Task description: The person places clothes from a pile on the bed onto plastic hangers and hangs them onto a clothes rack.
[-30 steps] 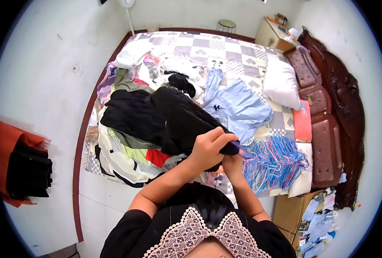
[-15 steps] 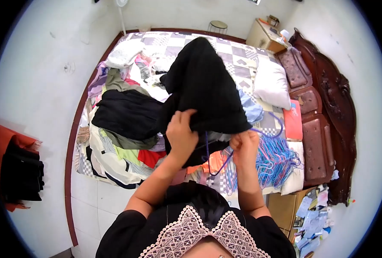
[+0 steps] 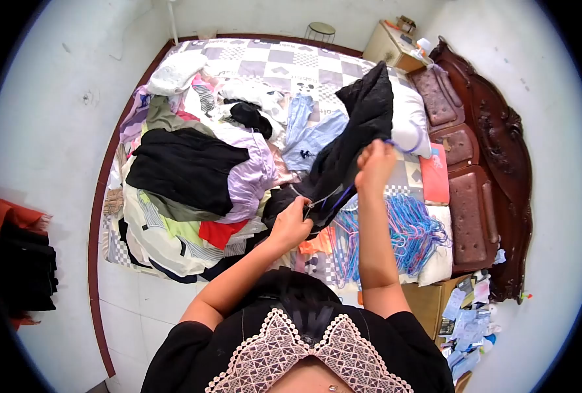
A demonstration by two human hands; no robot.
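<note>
A black garment stretches between my two hands above the bed, its upper end swung out to the right. A purple clothes hanger is partly inside it; only the hook and a piece of the arm show. My right hand is closed around the hanger below the hook, against the cloth. Lower and to the left, my left hand pinches the edge of the garment. Beneath and beside the garment lie light blue clothing and many blue, pink and purple hangers.
The bed has a patterned sheet. On its left side lies a clothes pile with a black piece on top. A white pillow rests near the dark wooden headboard. Black clothing hangs at far left.
The black garment has swung right and narrowed, uncovering light blue clothing and part of the pile. My right hand has risen with the hanger; my left has moved down and right.
</note>
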